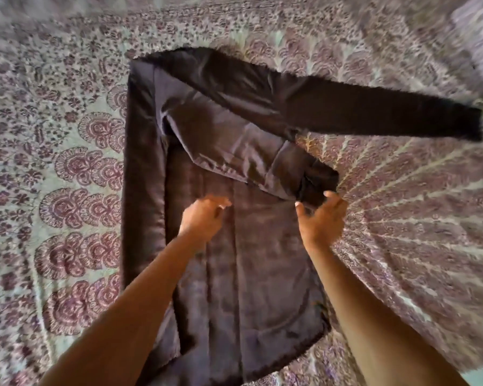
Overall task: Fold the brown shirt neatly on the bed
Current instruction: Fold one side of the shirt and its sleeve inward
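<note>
1. Brown shirt (234, 246), a dark, faintly shiny long-sleeved garment, lies flat on the bed, whose patterned purple-and-pale-green printed bedspread (53, 162) shows on every side of it
2. Its left side looks already turned in: a long narrow band (142, 190) runs down that edge, probably so the body forms a straight-sided rectangle
3. The left hand (204, 215) is over the middle of the shirt, fingers curled loosely; motion blur keeps me from telling whether it pinches cloth or merely presses it
4. The right hand (322, 215) is half open, thumb and fingers spread around a bunched corner of folded fabric (315, 182); whether it truly holds it I cannot tell
5. Farthest right, the other sleeve (374, 118) stretches out across the bedspread, not yet folded in
6. The shirt's lower hem is cut off by the frame's bottom edge, and the forearms hide part of the body; the collar is hard to make out
</note>
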The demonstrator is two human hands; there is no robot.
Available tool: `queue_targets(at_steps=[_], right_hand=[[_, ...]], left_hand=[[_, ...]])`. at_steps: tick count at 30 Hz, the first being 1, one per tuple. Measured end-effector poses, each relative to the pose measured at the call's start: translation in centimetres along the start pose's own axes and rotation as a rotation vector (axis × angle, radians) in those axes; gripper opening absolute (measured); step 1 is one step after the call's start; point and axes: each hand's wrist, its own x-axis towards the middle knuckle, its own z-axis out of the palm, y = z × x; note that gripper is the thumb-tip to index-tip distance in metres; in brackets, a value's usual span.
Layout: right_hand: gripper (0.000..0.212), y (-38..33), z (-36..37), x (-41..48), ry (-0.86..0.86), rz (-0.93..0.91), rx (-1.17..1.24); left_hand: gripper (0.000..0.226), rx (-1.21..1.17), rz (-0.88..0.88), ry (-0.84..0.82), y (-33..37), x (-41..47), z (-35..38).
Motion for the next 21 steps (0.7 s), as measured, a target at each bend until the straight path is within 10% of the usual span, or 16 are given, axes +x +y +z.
queue_targets(at_steps=[5,9,14,18,21], right_hand=[[0.092,1.3,0.8,4.6,-0.220,0.421,0.001],[0.052,1.5,1.8,5.9,-0.183,0.393,0.068],[0.028,-3.0,0.3,4.0,0.043,-0.129,0.582],[0.020,-8.9,-1.0,-0.4,-0.188,-0.524,0.702],[0.009,-12.8,-1.1,-3.6,-0.432,-0.686,0.734]], left_hand=[[0.029,-0.079,0.075,-0.006,3.3,3.5,1.5],[0.026,-0.154,0.082,-0.027,4.0,4.2,2.3],[0.026,-0.651,-0.088,0.005,4.9,4.1,0.4],[0.066,-1.240,-0.119,-0.116,4.8,3.5,-3.4],[0.055,-1.451,-0.063,-0.032,2.8,2.7,-6.8]])
